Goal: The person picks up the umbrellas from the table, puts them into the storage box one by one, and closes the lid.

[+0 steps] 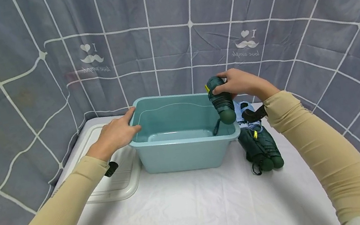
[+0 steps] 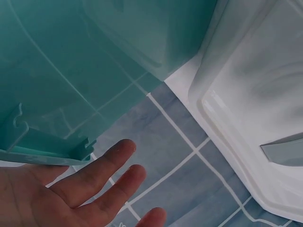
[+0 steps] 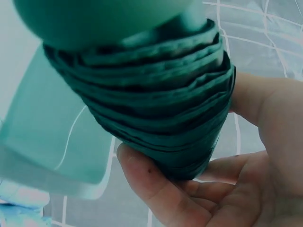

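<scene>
A dark green folded umbrella [image 1: 222, 101] hangs tilted over the right end of a teal plastic bin [image 1: 180, 156], its rounded end pointing down and its strap dangling. My right hand [image 1: 242, 83] grips it round its upper part; in the right wrist view the umbrella's pleated cloth [image 3: 161, 104] fills the middle, with fingers around its narrow end. At the bin's left rim rests my left hand [image 1: 113, 135], fingers extended. The left wrist view shows those fingers [image 2: 102, 177] straight and spread beside the bin's outer wall [image 2: 113, 61].
Two more dark green folded umbrellas [image 1: 253, 145] lie side by side right of the bin. Behind them is a light blue item [image 1: 241, 109], partly covered by the right wrist's strap. A white lid [image 1: 120, 181] lies left of the bin. Grey checked curtains [image 1: 161, 7] enclose the white-covered table [image 1: 196, 206].
</scene>
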Tool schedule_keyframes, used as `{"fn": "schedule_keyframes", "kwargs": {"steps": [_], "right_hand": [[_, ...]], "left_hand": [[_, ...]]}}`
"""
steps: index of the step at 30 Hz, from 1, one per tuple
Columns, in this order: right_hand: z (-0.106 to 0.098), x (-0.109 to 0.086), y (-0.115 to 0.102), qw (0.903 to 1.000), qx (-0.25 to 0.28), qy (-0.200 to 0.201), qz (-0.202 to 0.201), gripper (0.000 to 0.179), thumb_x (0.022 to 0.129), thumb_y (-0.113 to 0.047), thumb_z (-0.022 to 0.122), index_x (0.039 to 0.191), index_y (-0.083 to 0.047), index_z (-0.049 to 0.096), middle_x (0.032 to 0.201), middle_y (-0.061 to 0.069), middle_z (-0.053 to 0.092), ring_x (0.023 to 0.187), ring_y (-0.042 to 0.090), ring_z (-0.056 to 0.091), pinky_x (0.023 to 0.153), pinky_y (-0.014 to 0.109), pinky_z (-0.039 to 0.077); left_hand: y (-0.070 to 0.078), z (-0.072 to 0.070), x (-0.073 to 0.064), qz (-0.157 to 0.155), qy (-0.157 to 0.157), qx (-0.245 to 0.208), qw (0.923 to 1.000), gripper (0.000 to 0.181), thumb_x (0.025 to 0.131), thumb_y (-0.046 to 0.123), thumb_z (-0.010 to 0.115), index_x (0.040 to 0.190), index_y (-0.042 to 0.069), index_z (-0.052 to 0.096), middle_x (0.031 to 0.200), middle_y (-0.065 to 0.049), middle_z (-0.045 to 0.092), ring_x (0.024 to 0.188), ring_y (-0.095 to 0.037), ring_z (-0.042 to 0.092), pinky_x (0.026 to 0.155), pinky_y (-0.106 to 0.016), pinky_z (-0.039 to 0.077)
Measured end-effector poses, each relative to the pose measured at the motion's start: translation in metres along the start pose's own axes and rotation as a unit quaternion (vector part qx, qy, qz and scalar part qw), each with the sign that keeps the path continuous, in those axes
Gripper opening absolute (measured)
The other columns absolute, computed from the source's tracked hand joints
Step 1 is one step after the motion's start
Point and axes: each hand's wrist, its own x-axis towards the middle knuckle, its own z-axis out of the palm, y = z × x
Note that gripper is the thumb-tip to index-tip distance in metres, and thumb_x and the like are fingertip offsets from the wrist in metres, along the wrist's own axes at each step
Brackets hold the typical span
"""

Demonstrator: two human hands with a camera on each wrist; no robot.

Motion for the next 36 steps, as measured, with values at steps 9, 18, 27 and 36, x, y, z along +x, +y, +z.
{"fn": "schedule_keyframes", "kwargs": {"steps": [9,18,27,36], "right_hand": [[0.011,0.015,-0.021,0.9996,0.023,-0.015,-0.006,0.081,0.095,-0.030,0.066,0.160,-0.004,0.024,0.138,0.021,0.056,0.101,0.027,0.069,0.080,0.035,0.059],[0.030,0.033,-0.039,0.9987,0.037,-0.035,-0.006,0.081,0.095,-0.031,0.067,0.160,-0.006,0.026,0.141,0.018,0.055,0.092,0.023,0.073,0.080,0.034,0.059],[0.051,0.047,-0.054,0.9973,0.043,-0.057,-0.012,0.080,0.094,-0.030,0.068,0.158,-0.004,0.029,0.139,0.015,0.058,0.088,0.021,0.072,0.079,0.033,0.058],[0.065,0.060,-0.062,0.9959,0.048,-0.075,-0.016,0.074,0.094,-0.029,0.067,0.156,-0.004,0.035,0.134,0.016,0.060,0.092,0.024,0.072,0.080,0.037,0.059]], "left_hand": [[0.000,-0.001,0.000,0.000,-0.001,0.008,1.0000,0.079,0.099,0.047,0.048,0.164,0.024,0.010,0.148,-0.025,0.050,0.111,-0.041,0.062,0.076,-0.049,0.047],[-0.001,0.000,0.000,0.000,-0.003,0.009,1.0000,0.080,0.099,0.047,0.048,0.164,0.024,0.008,0.148,-0.025,0.050,0.113,-0.042,0.061,0.075,-0.048,0.046],[-0.004,0.003,-0.004,-0.004,-0.004,0.006,1.0000,0.080,0.098,0.046,0.049,0.164,0.024,0.009,0.150,-0.026,0.048,0.118,-0.043,0.059,0.075,-0.048,0.047],[-0.004,0.002,-0.001,0.002,0.002,0.009,1.0000,0.080,0.098,0.047,0.048,0.164,0.025,0.009,0.149,-0.025,0.048,0.118,-0.043,0.059,0.074,-0.048,0.046]]}}
